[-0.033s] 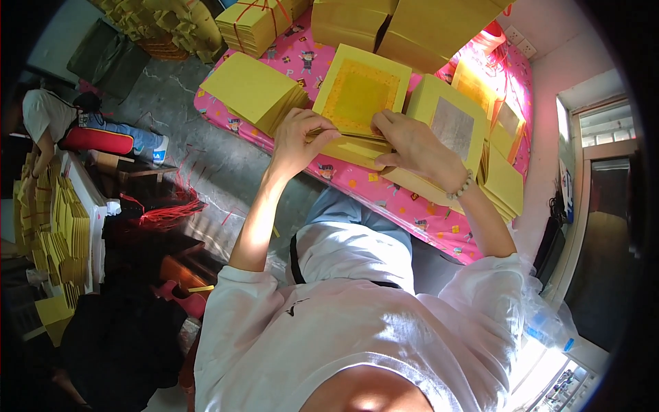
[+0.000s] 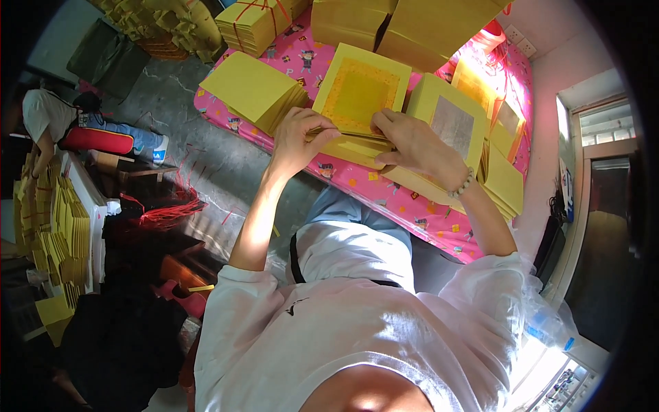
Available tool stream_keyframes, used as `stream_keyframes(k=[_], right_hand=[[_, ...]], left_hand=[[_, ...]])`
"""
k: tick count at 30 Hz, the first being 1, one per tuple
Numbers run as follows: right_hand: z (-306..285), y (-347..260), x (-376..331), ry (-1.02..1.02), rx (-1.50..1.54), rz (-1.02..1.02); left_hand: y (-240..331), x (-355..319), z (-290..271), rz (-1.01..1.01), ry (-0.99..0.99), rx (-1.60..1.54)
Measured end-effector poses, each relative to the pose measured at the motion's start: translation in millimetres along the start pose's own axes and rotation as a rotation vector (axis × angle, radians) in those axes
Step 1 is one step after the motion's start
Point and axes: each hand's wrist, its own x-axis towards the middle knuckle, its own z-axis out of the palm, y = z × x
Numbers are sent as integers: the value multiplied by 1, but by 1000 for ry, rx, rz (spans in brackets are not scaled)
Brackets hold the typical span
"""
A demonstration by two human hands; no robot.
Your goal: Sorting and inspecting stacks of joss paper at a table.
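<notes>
A stack of yellow paper sheets [image 2: 364, 93] lies in front of me, the top one bearing an orange-bordered square with a golden middle. At its near left corner, my left hand [image 2: 302, 139] is closed, thumb and fingers pinched on the paper edge. My right hand [image 2: 415, 145], with a beaded bracelet at the wrist, grips the near right edge, thumb below and fingers bent on top. To the left sits a thick pile of plain yellow paper [image 2: 254, 88]. On the right lies another yellow pile [image 2: 449, 123] with a silver-grey square on top.
The stacks rest on a pink patterned table cover [image 2: 329, 177]. Tall yellow paper blocks [image 2: 353, 24] and a red-tied bundle [image 2: 250, 27] stand behind. Red strings [image 2: 168, 209] hang at left, near a person [image 2: 51, 113] beside more yellow bundles. A plastic bottle [image 2: 549, 329] is at lower right.
</notes>
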Motion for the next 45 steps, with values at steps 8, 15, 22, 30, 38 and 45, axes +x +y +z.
stream_keyframes(k=[8,15,22,30,38,45], right_hand=[[-8,13,1,-64,69,-32],[-7,0,-6,-11,3,-4],[8,-3,-6,57,-71,-25],[-10,16,4,-73,78,-39],[-17,14,0,4,91,-44],[-11,24,1,62,79,-68]], left_hand=[[0,0,0,6,-2,-7],[2,-1,0,-12,-4,3],[5,1,-2,-14,-13,36],[3,2,-1,-15,-15,-1],[4,1,-2,-19,-10,-14],[4,0,0,-38,2,-25]])
